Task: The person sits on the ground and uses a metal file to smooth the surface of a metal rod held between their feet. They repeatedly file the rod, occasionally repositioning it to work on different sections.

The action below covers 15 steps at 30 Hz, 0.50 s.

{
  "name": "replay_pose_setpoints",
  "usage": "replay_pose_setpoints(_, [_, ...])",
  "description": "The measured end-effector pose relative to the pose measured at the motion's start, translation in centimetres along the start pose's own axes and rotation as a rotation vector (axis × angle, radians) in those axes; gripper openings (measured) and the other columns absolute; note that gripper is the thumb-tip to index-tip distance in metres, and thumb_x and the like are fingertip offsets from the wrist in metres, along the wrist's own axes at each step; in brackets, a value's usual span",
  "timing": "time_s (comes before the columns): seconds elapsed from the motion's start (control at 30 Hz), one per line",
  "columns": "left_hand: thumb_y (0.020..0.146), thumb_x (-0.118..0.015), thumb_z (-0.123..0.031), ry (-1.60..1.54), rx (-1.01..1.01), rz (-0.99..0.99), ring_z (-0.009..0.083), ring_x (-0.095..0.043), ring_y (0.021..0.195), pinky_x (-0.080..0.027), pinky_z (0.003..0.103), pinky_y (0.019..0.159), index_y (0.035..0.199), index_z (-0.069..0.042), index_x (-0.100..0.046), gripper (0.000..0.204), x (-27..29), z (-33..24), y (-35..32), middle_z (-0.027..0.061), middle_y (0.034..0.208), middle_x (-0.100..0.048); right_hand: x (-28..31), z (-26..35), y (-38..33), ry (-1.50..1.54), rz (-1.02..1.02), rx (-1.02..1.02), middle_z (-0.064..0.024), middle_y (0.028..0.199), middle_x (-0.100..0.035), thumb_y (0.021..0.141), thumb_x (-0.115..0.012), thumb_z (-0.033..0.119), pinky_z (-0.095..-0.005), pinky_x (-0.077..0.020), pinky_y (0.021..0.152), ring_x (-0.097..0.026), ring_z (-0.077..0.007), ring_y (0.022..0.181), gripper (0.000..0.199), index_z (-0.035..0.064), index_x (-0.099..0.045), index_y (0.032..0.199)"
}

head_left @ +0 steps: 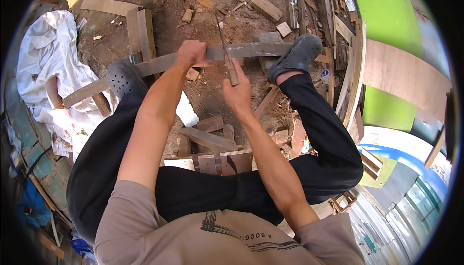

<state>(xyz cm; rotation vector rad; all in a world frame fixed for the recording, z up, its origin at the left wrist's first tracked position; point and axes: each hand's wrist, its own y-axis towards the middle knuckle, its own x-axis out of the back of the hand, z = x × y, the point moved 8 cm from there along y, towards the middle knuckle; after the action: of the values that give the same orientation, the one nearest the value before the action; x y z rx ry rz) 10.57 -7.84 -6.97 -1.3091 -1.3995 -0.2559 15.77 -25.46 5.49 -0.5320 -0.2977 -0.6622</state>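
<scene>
Sawing step in hand: left hand [192, 53] clamped on long wooden plank [251, 50] at frame centre-top, plank pinned under grey clogs [296, 56]. Right hand [237, 88] gripped handsaw [226, 47], blade across plank. Next stroke likely called for firm hold, straight pull.

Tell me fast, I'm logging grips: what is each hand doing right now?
Left hand: closed on the long wooden plank, pressing it down.
Right hand: closed around the wooden handle of a handsaw set across the plank.
</scene>
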Motion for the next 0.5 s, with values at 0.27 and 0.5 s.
replay_pose_setpoints(0.27, [0.064,-0.081,-0.060,-0.020,0.071,0.026,0.0375,-0.073,0.089,-0.058,0.046,0.081,0.102,-0.005,-0.074,0.067,-0.2,2.4,-1.4,0.0196,0.091,-0.075,5.8,5.4,-13.7,-0.026,0.063,0.088,-0.0222,0.135,-0.063,0.088,-0.054,-0.001,-0.0330,-0.0469,0.100,-0.063,-0.0257,0.123,0.062,0.0028,-0.048,0.150])
replay_pose_setpoints(0.5, [0.065,-0.081,-0.059,-0.011,-0.005,0.003,0.0369,-0.074,0.087,-0.058,0.046,0.079,0.096,-0.004,-0.076,0.063,0.8,0.1,-0.2,0.0199,0.087,-0.075,1.0,1.8,-1.8,-0.091,-0.031,0.092,-0.0218,0.126,-0.067,0.089,-0.057,0.005,-0.0325,-0.0504,0.090,-0.065,-0.0198,0.106,0.060,0.0027,-0.049,0.149])
